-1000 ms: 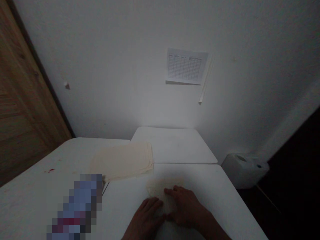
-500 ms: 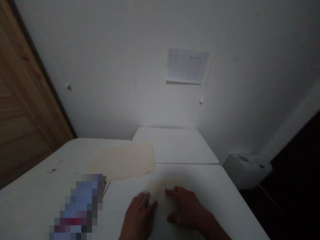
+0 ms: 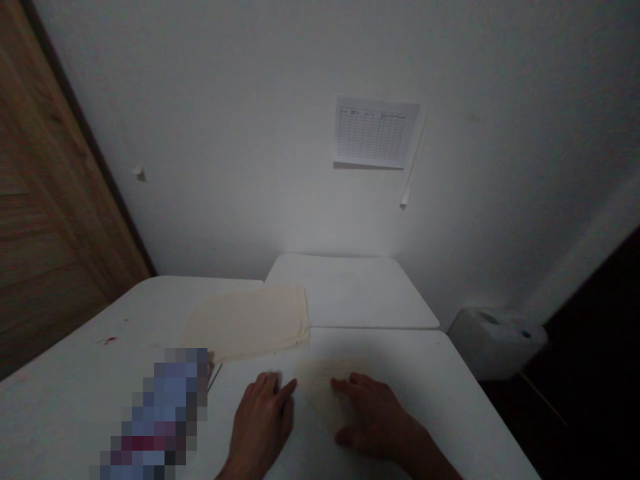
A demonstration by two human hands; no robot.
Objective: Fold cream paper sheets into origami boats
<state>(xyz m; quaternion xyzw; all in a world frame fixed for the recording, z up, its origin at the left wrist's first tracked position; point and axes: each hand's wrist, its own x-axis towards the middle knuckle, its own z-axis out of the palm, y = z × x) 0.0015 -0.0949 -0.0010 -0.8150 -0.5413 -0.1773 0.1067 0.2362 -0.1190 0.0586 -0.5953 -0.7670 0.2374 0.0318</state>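
A thin, pale cream sheet (image 3: 320, 383) lies flat on the white table (image 3: 390, 350) in front of me; its material I cannot make out. My right hand (image 3: 373, 413) rests over its right side, index finger and thumb spread apart and touching it. Just left of the sheet is my left hand (image 3: 263, 417), palm down on the table with fingers stretched out, holding nothing. Its index fingertip is close to the sheet's left edge. Farther off to the left lies a stack of larger cream sheets (image 3: 247, 323), edges slightly uneven.
A blurred-out blue and red object (image 3: 163, 407) lies left of my left hand, with a thin dark stick (image 3: 215, 377) beside it. A white panel (image 3: 350, 290) adjoins the table's far edge by the wall. A whitish container (image 3: 495, 343) stands right of the table.
My left hand has moved left, off the small sheet's left edge, and its fingers have spread. My right hand stays in place on the sheet.
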